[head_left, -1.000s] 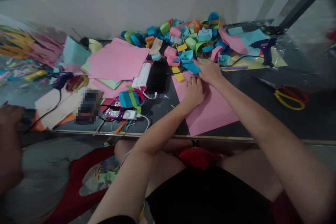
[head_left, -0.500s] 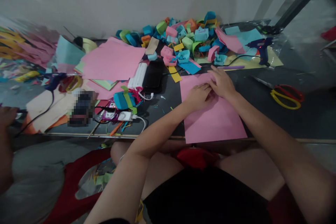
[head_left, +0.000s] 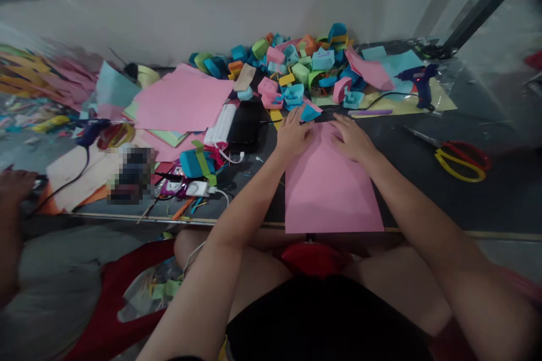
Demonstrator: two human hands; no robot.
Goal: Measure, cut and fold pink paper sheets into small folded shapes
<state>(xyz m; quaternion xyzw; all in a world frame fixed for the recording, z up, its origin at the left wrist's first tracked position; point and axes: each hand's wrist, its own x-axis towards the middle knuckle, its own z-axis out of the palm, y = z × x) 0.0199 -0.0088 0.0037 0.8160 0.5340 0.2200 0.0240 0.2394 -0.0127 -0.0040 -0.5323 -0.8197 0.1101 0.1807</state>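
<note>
A pink sheet of paper [head_left: 330, 197] lies flat on the dark table in front of me, its near edge at the table's front edge. My left hand [head_left: 293, 134] rests over the sheet's far left corner with fingers stretched forward. Across from it, my right hand [head_left: 352, 138] lies on the far right side of the sheet, fingers spread. Neither hand grips anything; both press lightly on or touch the paper. The sheet's far corners are partly hidden by the hands. A purple stick [head_left: 370, 113] lies just beyond my right hand.
Red-and-yellow-handled scissors [head_left: 461, 161] lie at right, below a blue glue gun [head_left: 423, 82]. Folded paper pieces [head_left: 300, 73] are heaped at the back. Leftward are a black phone-like device [head_left: 245, 127], pink sheets [head_left: 186, 98], a power strip [head_left: 174, 187] and another person's hand [head_left: 17, 186].
My hands have moved apart, from together near the sheet's middle to its two far sides. The pink sheet has shifted slightly left and sits straighter.
</note>
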